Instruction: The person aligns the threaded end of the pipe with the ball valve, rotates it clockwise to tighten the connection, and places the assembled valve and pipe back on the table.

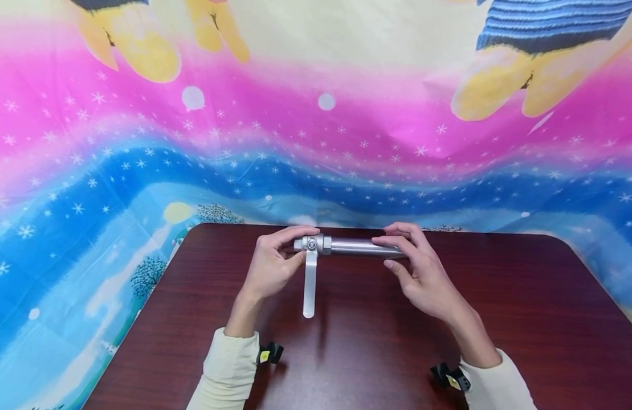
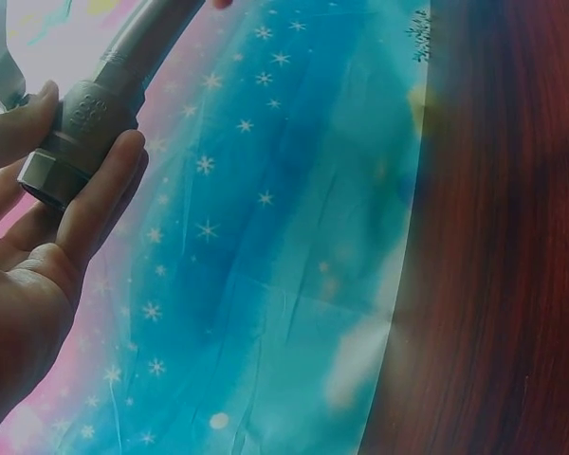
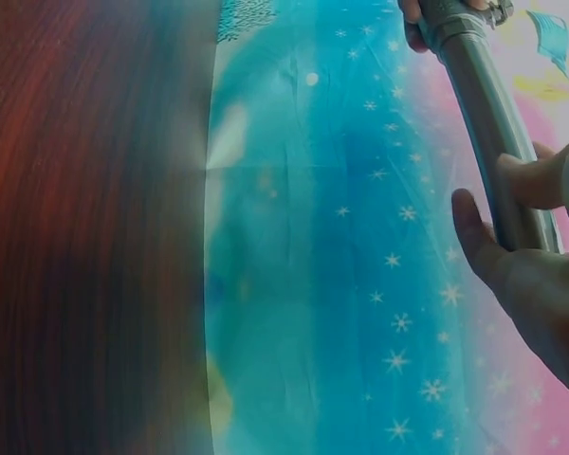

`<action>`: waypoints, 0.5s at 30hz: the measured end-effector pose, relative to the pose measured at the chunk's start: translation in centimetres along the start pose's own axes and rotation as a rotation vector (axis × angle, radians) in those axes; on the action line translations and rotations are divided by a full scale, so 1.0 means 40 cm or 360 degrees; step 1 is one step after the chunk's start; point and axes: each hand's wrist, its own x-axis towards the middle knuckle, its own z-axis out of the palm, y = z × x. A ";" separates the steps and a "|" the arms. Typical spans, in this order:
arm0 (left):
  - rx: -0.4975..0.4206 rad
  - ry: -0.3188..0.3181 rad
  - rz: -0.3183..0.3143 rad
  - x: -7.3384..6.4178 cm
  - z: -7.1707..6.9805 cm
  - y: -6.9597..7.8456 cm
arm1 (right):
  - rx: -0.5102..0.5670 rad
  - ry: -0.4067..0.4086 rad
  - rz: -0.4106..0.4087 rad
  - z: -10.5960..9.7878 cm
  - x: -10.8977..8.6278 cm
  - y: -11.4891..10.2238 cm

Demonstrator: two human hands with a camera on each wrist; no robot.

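Observation:
A ball valve [image 1: 318,244] with a long flat metal lever [image 1: 309,285] is joined to a straight metal pipe [image 1: 357,247]. My left hand [image 1: 272,265] pinches the valve body at its free end, thumb on the near side and fingers on the far side; a hex collar [image 2: 52,178] shows there in the left wrist view. The lever points toward me, across the pipe. Around the pipe's far right end is my right hand [image 1: 423,279], its fingers spread and loosely bent. One fingertip lies over the pipe, while the thumb stands a little below it.
Below the hands spreads a dark red-brown wooden table [image 1: 357,341] with rounded back corners. A printed cloth [image 1: 346,142] with snowflakes hangs right behind it. Black camera mounts [image 1: 270,354] sit at both wrists by the pale sleeves.

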 end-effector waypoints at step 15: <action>0.0000 -0.0002 0.0025 -0.001 -0.001 0.006 | 0.0031 0.0034 -0.0067 -0.005 0.005 0.005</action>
